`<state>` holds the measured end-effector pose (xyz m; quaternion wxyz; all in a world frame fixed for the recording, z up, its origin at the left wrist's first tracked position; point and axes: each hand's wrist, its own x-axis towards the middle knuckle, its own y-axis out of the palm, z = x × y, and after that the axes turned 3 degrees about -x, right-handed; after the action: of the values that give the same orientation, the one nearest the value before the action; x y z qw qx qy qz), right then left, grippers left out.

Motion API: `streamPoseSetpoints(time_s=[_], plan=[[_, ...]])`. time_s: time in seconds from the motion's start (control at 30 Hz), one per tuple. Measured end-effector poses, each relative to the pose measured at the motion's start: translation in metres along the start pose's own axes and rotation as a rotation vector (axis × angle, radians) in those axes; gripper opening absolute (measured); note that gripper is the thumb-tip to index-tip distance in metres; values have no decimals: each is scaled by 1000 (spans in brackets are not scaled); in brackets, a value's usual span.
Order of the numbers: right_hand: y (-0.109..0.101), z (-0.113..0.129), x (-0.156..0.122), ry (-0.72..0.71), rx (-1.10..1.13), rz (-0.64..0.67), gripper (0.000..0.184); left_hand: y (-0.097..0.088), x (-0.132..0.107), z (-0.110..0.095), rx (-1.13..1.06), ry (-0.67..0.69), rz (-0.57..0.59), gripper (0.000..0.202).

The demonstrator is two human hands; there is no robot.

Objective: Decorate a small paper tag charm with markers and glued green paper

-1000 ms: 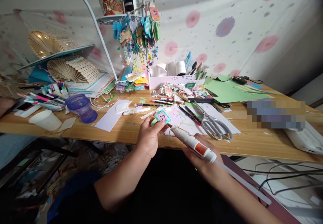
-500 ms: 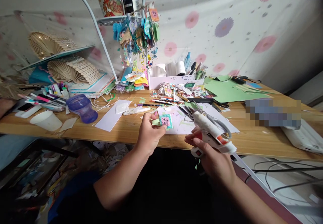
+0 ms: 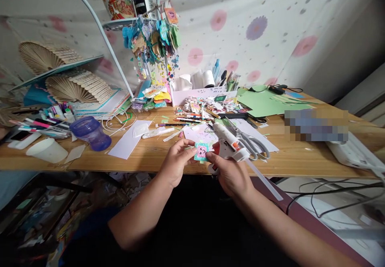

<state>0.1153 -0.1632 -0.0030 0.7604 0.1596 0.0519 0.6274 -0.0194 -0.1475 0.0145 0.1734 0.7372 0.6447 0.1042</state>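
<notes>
Between the thumb and fingers of my left hand point(image 3: 176, 160) is a small square card point(image 3: 201, 152) with a pink smiling face and a turquoise border. My right hand point(image 3: 236, 174) grips a white hot glue gun point(image 3: 226, 138) with an orange-red trigger; a long glue stick point(image 3: 264, 181) sticks out of its back. The tip of my right thumb or finger touches the card's right edge. Just behind the glue gun, grey-handled scissors point(image 3: 255, 144) lie on the paper. The glue gun's nozzle points away from me, over the white sheet point(image 3: 192, 132).
A purple cup point(image 3: 90, 132), a white paper cup point(image 3: 46, 150) and pens point(image 3: 45, 124) stand at the left. Paper cutouts point(image 3: 210, 104) and pencils point(image 3: 189, 119) lie behind my hands. Green paper point(image 3: 261, 102) is at the back right. Ornaments point(image 3: 153, 42) hang from a shelf.
My right hand has moved left with the glue gun, up to the card, and now touches its edge. The card faces me more squarely. The whole view has shifted slightly.
</notes>
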Motion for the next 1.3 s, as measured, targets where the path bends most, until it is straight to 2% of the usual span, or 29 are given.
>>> streamPoseSetpoints(time_s=[0.13,0.2,0.27,0.33,0.43,0.53,0.63,0.73,0.87,0.97,1.03,1.17,1.3], plan=[[-11,2,0,57,-59,36,29,-15,13,-5,-7,-15,-63,24],[-26,8,5,77,-181,41,30,-29,23,-13,15,34,-157,24],[-42,19,14,116,-401,114,32,-44,32,-20,59,87,-236,23],[-56,32,25,162,-609,204,32,-53,38,-22,120,87,-221,20],[-65,49,42,222,-827,243,30,-54,43,-14,153,35,-168,17],[-62,57,55,302,-915,297,25,-49,45,2,165,-2,-137,14],[-54,60,65,302,-953,394,19,-49,46,12,166,-3,-131,14],[-44,60,73,268,-994,493,15,-53,47,14,166,1,-121,14],[-32,63,77,287,-1074,553,20,-57,47,11,170,-8,-90,15],[-25,64,77,212,-1082,590,14,-58,48,12,166,-15,-77,14],[-22,64,77,180,-1096,596,12,-58,49,13,158,-16,-76,14],[-29,66,75,221,-1066,584,18,-58,49,14,128,-13,-92,14],[-46,71,60,185,-992,454,27,-52,44,14,57,-30,-129,16]])
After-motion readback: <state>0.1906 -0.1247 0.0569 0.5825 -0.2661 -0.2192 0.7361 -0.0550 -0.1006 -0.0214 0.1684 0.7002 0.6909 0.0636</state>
